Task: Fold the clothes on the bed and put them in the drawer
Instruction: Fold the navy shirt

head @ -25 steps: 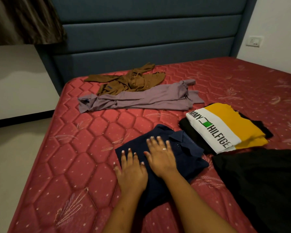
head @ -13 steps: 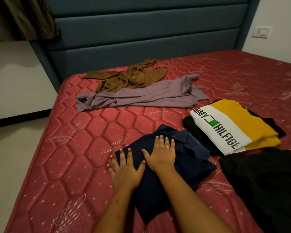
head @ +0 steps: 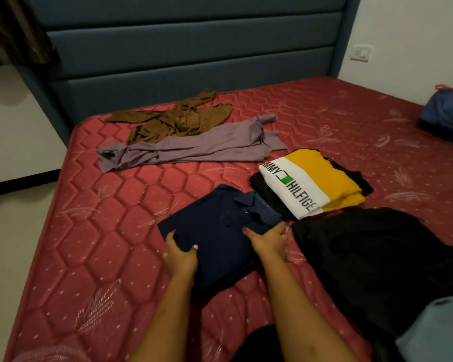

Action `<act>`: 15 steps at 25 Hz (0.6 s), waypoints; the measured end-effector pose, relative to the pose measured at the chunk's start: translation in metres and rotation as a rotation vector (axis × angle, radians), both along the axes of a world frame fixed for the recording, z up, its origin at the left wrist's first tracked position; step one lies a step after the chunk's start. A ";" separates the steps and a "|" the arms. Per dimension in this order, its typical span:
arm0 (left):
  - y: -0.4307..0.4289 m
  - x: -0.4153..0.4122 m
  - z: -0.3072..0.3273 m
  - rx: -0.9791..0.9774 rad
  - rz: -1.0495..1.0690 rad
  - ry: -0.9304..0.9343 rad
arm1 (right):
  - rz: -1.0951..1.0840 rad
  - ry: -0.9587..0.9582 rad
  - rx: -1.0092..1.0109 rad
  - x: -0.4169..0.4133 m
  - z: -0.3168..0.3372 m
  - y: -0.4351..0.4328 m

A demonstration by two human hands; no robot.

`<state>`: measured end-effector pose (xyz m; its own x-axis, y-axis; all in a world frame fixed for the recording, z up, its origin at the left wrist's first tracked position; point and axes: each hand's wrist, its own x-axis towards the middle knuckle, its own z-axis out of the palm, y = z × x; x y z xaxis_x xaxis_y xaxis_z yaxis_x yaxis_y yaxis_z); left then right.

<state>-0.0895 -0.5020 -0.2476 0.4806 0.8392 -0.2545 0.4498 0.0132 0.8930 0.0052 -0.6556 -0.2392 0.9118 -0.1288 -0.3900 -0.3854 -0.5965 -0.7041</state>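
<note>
Folded navy polo shirt (head: 220, 231) on red mattress (head: 102, 244): left hand (head: 179, 254) and right hand (head: 268, 241) each grip one side edge, thumbs on top.

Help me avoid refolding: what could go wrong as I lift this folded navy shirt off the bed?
1. The left hand and right hand hold the navy shirt only at its side edges; the unsupported middle and collar end may sag and the fold open.
2. The right hand's grip sits close beside the black garment and the folded stack topped by the yellow-and-white shirt; a careless lift might snag or rumple them.
</note>
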 end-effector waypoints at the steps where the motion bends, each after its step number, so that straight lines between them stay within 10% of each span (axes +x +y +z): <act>1: 0.001 0.000 0.001 -0.102 -0.004 -0.045 | -0.007 -0.007 0.108 -0.005 -0.001 0.003; 6: -0.015 -0.006 0.030 -0.334 0.000 -0.208 | -0.021 0.048 0.650 -0.003 0.024 -0.012; 15: -0.133 0.045 0.100 -0.354 -0.339 -0.513 | -0.203 -0.347 0.891 0.037 0.110 -0.146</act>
